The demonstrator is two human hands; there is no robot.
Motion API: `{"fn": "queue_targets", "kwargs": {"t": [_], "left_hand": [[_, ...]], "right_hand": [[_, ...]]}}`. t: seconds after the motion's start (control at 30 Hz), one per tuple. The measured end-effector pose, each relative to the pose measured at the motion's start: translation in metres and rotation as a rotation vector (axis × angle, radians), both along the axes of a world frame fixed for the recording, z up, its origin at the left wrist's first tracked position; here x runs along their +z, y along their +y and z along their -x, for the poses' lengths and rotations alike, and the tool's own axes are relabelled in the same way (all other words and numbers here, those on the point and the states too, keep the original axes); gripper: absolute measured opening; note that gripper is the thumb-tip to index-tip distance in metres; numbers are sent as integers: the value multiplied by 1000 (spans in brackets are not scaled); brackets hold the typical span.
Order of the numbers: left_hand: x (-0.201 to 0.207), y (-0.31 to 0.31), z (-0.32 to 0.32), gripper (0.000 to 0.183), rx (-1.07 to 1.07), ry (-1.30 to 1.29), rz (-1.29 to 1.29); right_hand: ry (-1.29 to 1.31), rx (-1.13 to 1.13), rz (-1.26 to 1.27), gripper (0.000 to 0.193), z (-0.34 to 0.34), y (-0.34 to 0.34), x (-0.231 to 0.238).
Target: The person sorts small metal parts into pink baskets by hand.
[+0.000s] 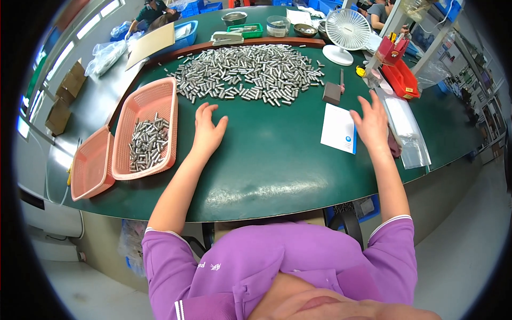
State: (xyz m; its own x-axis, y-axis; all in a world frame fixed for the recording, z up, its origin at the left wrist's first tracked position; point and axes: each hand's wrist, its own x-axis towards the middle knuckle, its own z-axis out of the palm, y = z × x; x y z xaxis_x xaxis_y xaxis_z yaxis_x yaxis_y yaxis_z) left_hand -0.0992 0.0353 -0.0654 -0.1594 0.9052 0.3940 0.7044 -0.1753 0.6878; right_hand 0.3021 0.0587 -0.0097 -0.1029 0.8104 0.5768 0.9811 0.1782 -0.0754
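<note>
Both of my hands are over the green tabletop (256, 144) with nothing in them. My left hand (208, 129), thumb and fingers apart, is between the pink basket and the near left edge of a wide heap of small metal cylinders (256, 69). In the pink basket (173, 106) lies a smaller pile of similar cylinders (148, 143). My right hand (372, 121) has its fingers spread beside a white card with a blue edge (336, 128). Beyond that card sits a dark grey block (332, 93).
A second pink basket (92, 165) stands at far left. Behind the heap runs a brown raised rim (213, 47), with a green tray (248, 31) beyond. A white fan (346, 32), a red bin (400, 79) and plastic bags (405, 122) line the right side. Other people work farther back.
</note>
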Motion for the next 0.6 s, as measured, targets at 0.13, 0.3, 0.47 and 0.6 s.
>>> {"fn": "queue_targets", "kwargs": {"t": [0.13, 0.3, 0.47, 0.6], "left_hand": [[0, 51, -15, 60, 137, 108, -24], [-3, 120, -4, 71, 327, 236, -23], [4, 174, 32, 79, 499, 301, 80], [7, 201, 54, 81, 511, 234, 262]], "right_hand": [[179, 406, 173, 51, 90, 37, -19], [166, 466, 268, 64, 155, 87, -49], [170, 236, 278, 67, 161, 157, -45], [262, 115, 370, 69, 158, 204, -43]]}}
